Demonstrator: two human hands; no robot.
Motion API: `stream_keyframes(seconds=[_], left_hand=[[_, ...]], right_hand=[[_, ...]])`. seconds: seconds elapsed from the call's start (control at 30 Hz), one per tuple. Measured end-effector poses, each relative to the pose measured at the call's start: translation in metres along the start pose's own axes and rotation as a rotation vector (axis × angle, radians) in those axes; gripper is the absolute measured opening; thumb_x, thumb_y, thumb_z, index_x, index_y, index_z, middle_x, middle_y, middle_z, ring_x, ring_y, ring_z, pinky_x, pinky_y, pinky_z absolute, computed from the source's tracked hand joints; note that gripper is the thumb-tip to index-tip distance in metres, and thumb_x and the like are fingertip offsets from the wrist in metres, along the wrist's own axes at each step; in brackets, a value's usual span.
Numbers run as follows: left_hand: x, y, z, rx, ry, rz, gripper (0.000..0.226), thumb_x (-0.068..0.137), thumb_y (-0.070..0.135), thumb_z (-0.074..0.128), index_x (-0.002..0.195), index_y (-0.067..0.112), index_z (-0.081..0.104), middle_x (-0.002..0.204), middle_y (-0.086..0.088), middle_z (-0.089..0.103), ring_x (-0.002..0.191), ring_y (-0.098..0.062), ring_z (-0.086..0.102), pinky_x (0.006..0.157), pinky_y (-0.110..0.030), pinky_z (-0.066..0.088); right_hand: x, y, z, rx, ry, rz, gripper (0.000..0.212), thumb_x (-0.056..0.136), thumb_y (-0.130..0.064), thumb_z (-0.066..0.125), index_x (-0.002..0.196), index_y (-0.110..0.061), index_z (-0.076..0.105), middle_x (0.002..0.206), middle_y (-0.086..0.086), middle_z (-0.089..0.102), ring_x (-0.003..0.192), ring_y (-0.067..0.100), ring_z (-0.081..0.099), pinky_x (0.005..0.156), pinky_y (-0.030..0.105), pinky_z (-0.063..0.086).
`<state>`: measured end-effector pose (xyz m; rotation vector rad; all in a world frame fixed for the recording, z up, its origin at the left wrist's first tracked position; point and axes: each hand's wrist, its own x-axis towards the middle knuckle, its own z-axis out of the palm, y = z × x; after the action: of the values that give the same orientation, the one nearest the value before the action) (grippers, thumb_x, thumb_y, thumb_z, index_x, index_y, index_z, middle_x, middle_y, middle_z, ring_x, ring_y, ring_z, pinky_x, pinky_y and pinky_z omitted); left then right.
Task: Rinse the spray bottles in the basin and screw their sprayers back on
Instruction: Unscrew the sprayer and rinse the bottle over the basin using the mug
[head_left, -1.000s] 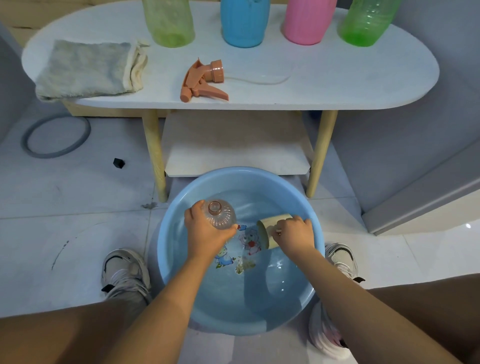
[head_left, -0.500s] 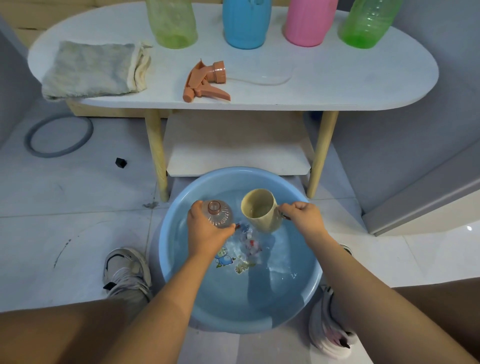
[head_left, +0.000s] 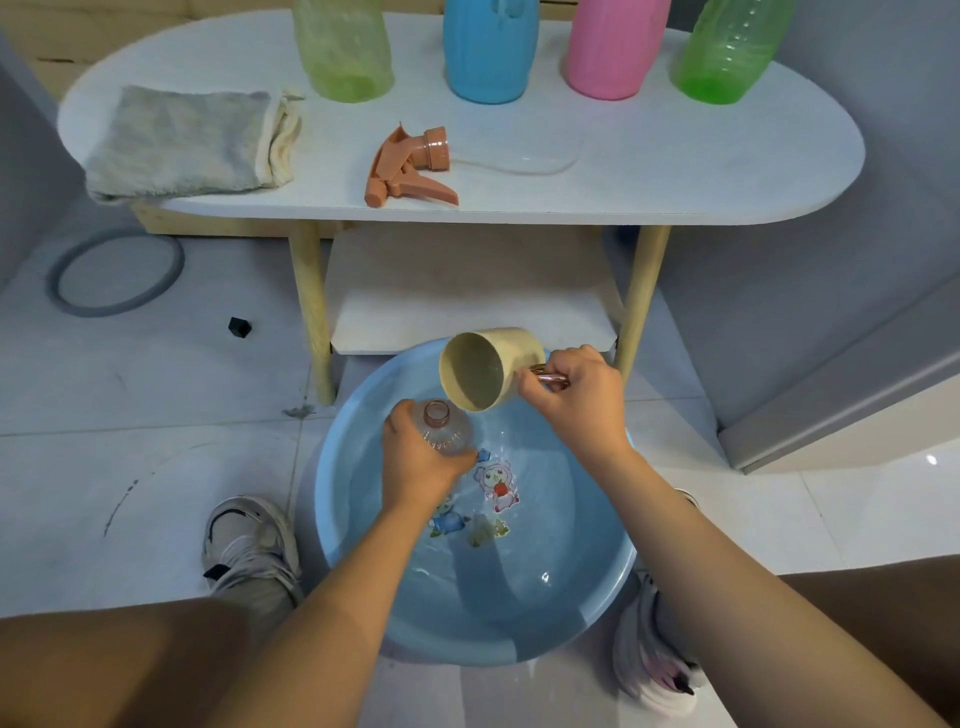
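A blue basin (head_left: 587, 597) holding water sits on the floor between my feet. My left hand (head_left: 418, 465) grips a clear, capless spray bottle (head_left: 441, 428) upright over the basin, its open neck facing up. My right hand (head_left: 576, 400) holds a beige cup (head_left: 483, 366) by its handle, tilted with its mouth just above and right of the bottle's neck. An orange sprayer head (head_left: 408, 169) with its clear tube lies on the white table (head_left: 675, 171). Behind it stand a pale green bottle (head_left: 343, 49), a blue bottle (head_left: 491, 49), a pink bottle (head_left: 613, 47) and a bright green bottle (head_left: 727, 52).
A folded grey cloth (head_left: 182, 143) lies on the table's left end. Under the top is a lower shelf (head_left: 467, 291) between wooden legs. A grey ring (head_left: 117, 273) and a small black piece (head_left: 240, 327) lie on the tiled floor at left. My shoes flank the basin.
My right hand lifted the cup out of the basin water and tipped it over toward the bottle's neck. My left hand kept the bottle in place.
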<state>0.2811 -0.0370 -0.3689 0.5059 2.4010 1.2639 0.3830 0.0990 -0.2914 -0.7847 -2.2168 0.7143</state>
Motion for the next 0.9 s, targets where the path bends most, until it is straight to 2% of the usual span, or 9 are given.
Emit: stream_keyframes(seconds=[0.07,0.17,0.3,0.37,0.5,0.57,0.63,0.8,0.9], left_hand=[[0.0,0.0,0.001,0.003,0.0,0.013,0.082,0.053,0.022,0.087,0.121,0.011,0.043,0.122,-0.007,0.047,0.107,-0.024,0.051,0.083,-0.029,0.045],[0.001,0.0,0.001,0.01,0.001,0.022,0.078,0.052,0.021,0.088,0.117,0.011,0.045,0.118,-0.006,0.048,0.104,-0.023,0.052,0.079,-0.026,0.042],[0.001,0.0,0.001,0.014,-0.004,0.026,0.079,0.052,0.024,0.089,0.116,0.011,0.045,0.117,-0.005,0.049,0.102,-0.021,0.052,0.078,-0.026,0.043],[0.001,0.002,0.001,0.014,-0.005,0.026,0.077,0.053,0.024,0.089,0.115,0.012,0.045,0.116,-0.004,0.049,0.1,-0.019,0.051,0.078,-0.025,0.042],[0.001,0.003,0.0,0.028,-0.009,0.026,0.075,0.052,0.024,0.089,0.113,0.012,0.046,0.114,-0.004,0.05,0.099,-0.021,0.054,0.076,-0.025,0.043],[0.001,0.004,0.0,0.03,-0.01,0.018,0.075,0.053,0.023,0.088,0.114,0.012,0.046,0.114,-0.003,0.049,0.098,-0.02,0.053,0.076,-0.025,0.043],[0.001,0.004,0.0,0.032,-0.01,0.01,0.075,0.053,0.024,0.088,0.114,0.013,0.046,0.113,-0.002,0.049,0.097,-0.019,0.053,0.076,-0.025,0.044],[0.002,-0.001,0.003,0.048,-0.021,0.004,0.07,0.048,0.03,0.087,0.105,0.016,0.048,0.107,-0.002,0.055,0.094,-0.02,0.058,0.071,-0.025,0.046],[0.001,0.0,0.002,0.049,-0.022,0.005,0.072,0.05,0.027,0.088,0.108,0.015,0.048,0.109,-0.002,0.054,0.095,-0.02,0.056,0.071,-0.024,0.043]], right_hand=[[0.0,-0.001,0.003,-0.01,0.048,-0.066,0.037,0.071,-0.036,0.058,0.047,-0.019,0.036,0.044,-0.008,0.039,0.059,0.011,0.034,0.055,0.017,0.019],[0.0,0.0,0.008,-0.044,0.078,-0.098,0.039,0.071,-0.037,0.055,0.046,-0.008,0.047,0.045,0.001,0.049,0.059,0.008,0.032,0.059,0.013,0.022],[0.001,-0.001,0.01,-0.079,0.066,-0.166,0.037,0.073,-0.035,0.056,0.047,-0.009,0.048,0.046,0.0,0.048,0.06,0.016,0.039,0.061,0.029,0.037],[0.0,-0.002,0.011,-0.096,0.062,-0.197,0.037,0.074,-0.034,0.057,0.046,-0.011,0.047,0.046,-0.002,0.046,0.06,0.016,0.038,0.061,0.033,0.039],[-0.001,-0.004,0.012,-0.128,0.069,-0.247,0.034,0.075,-0.031,0.059,0.05,-0.021,0.038,0.049,-0.01,0.035,0.062,0.011,0.032,0.064,0.026,0.027],[0.0,-0.004,0.012,-0.138,0.075,-0.273,0.034,0.075,-0.031,0.059,0.05,-0.021,0.039,0.049,-0.007,0.037,0.063,0.011,0.03,0.064,0.024,0.022],[0.0,-0.004,0.012,-0.135,0.08,-0.294,0.034,0.075,-0.029,0.06,0.049,-0.019,0.041,0.049,-0.005,0.04,0.064,0.013,0.031,0.064,0.025,0.022],[0.001,-0.007,0.011,-0.119,0.109,-0.341,0.036,0.076,-0.025,0.061,0.057,-0.026,0.031,0.047,-0.001,0.041,0.063,0.016,0.033,0.064,0.024,0.02],[0.002,-0.008,0.01,-0.125,0.104,-0.357,0.036,0.076,-0.025,0.061,0.056,-0.025,0.031,0.048,-0.001,0.042,0.062,0.018,0.035,0.065,0.023,0.02]])
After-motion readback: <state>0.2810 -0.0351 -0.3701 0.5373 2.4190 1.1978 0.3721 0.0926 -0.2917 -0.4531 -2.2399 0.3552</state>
